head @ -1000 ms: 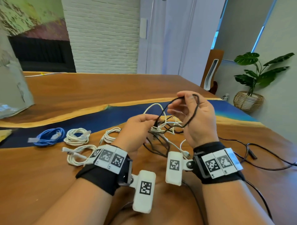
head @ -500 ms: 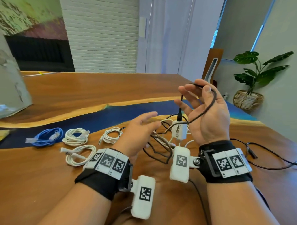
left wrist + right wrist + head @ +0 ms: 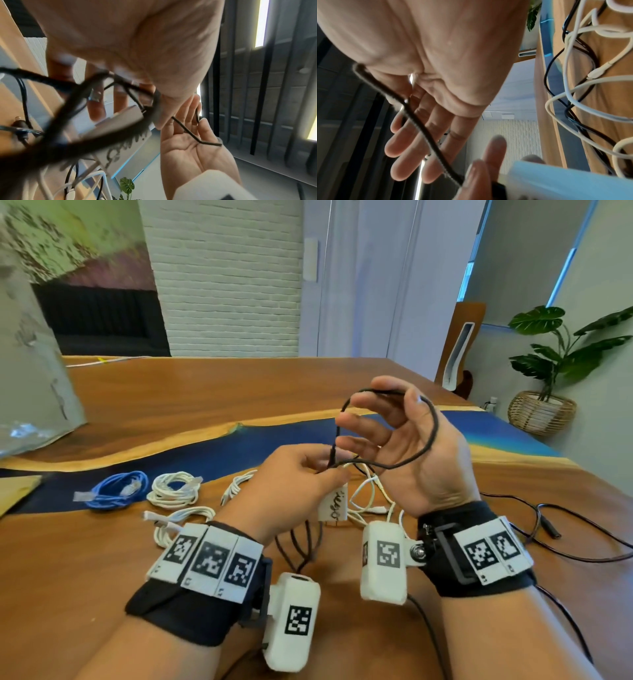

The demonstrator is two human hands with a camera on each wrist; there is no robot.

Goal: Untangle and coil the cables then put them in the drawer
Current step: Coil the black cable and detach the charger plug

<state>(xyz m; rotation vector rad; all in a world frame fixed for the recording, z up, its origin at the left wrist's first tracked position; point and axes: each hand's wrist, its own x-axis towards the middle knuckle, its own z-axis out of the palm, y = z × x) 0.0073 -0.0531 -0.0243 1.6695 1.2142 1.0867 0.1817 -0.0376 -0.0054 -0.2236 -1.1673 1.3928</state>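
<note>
The head view is showing the whole tabletop; the wrist views are giving only palms and cords close up. The right hand is standing raised with fingers spread, a thin matte black cable looping round its back and palm. The left hand is pinching that cable where it is running down to a white adapter above the tangle. Coiled blue cable and white coils are lying left.

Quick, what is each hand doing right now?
Left hand: fingers pinch the black cable near the white adapter.
Right hand: open, fingers relaxed, black cable looped round it.
</note>
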